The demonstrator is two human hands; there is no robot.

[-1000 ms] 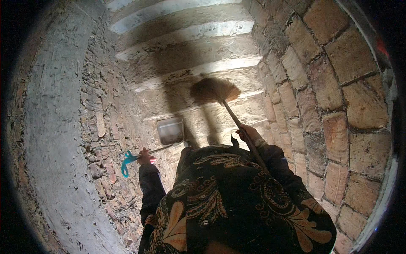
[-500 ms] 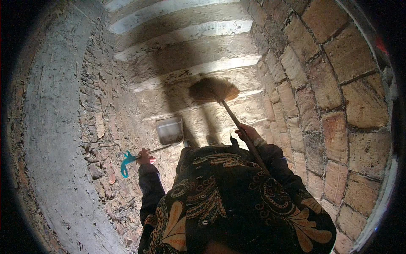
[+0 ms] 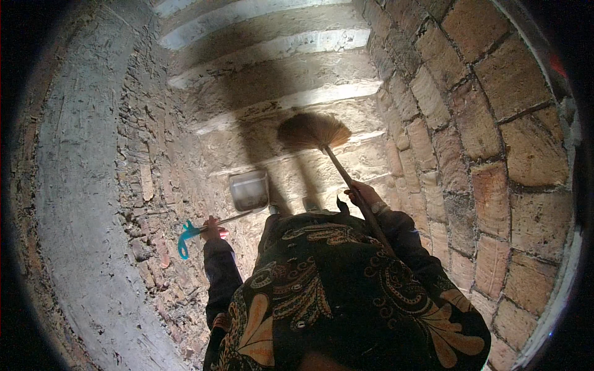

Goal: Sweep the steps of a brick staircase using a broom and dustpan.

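Observation:
My right hand [image 3: 366, 196] is closed around the wooden handle of a broom [image 3: 314, 131]. Its fan of brown bristles spreads over the stone steps ahead, and the handle runs back under my right arm. With my left hand [image 3: 212, 229] I grip the thin metal handle of a long-handled dustpan [image 3: 249, 190]. A turquoise hook-shaped end [image 3: 185, 238] of that handle sticks out left of my fist. The grey pan lies low in front of me, left of the broom, and no contents can be made out in it.
Pale stone steps [image 3: 278, 102] rise ahead, their edges brightly lit. A rough wall with a grey plastered band [image 3: 74, 185] stands at the left. On the right is a wall of tan bricks [image 3: 476, 123]. My shadow falls across the steps.
Almost nothing differs. The broom head and the dustpan have shifted very slightly to the right, with both hands keeping their grip.

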